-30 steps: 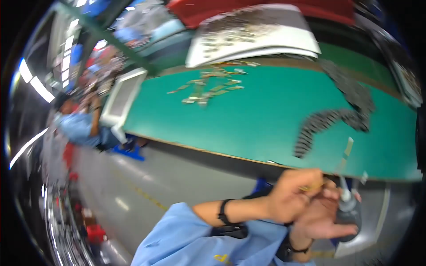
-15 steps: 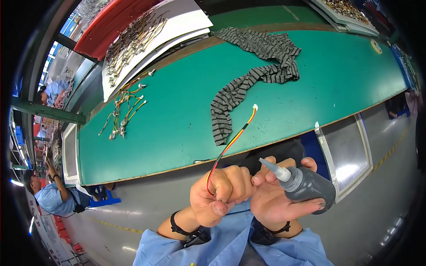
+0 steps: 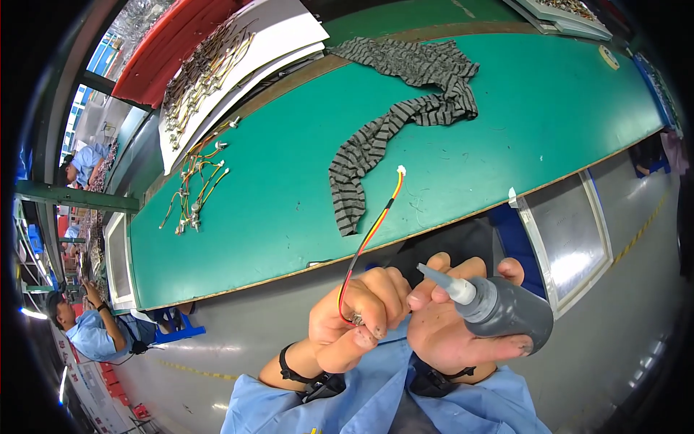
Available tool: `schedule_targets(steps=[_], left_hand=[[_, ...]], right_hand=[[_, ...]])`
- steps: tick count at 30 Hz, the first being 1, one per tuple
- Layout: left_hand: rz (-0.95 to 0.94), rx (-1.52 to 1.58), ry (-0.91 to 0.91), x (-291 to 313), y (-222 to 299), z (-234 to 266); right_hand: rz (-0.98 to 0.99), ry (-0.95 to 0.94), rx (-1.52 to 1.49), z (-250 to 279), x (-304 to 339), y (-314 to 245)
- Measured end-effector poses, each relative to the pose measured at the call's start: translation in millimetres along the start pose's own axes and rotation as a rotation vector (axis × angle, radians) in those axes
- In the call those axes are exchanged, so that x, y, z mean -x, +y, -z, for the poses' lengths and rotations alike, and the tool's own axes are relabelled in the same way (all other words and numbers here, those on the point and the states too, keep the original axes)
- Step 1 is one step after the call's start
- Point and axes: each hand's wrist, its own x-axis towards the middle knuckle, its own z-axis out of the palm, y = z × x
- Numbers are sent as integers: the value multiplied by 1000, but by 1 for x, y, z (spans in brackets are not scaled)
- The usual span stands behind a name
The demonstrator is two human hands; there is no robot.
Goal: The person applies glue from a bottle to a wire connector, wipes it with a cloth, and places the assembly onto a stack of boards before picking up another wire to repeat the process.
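Note:
My left hand (image 3: pixel 353 312) is closed around the lower end of a cable with red, yellow and black wires (image 3: pixel 370 236). A small metal part (image 3: pixel 356 319) shows between its thumb and bent forefinger. The cable curves up over the table edge and ends in a white connector (image 3: pixel 402 171). My right hand (image 3: pixel 444 334) grips a dark squeeze bottle (image 3: pixel 515 315), tilted, with its grey tapered nozzle (image 3: pixel 436 278) pointing up and left. The fingers of both hands are close together, just in front of the table.
The green-topped table (image 3: pixel 275 210) carries a striped grey cloth (image 3: pixel 361 148) and a loose group of wired parts (image 3: pixel 194 184). Behind these, white sheets (image 3: pixel 289 32) bear many more cables. A tape roll (image 3: pixel 609 58) sits far right. A person in blue (image 3: pixel 97 333) is at the left.
The scene has shifted slightly in the view. My left hand has turned a little, so the metal part at the cable's end shows more. Both hands keep their holds.

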Motion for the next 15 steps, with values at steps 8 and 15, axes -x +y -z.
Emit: schedule_targets(steps=[8, 15], left_hand=[[-137, -376, -7, 1, -6, 3], [-184, -597, -63, -2, -9, 2]], right_hand=[[9, -165, 103, 11, 4, -12], [183, -112, 3, -2, -3, -7]])
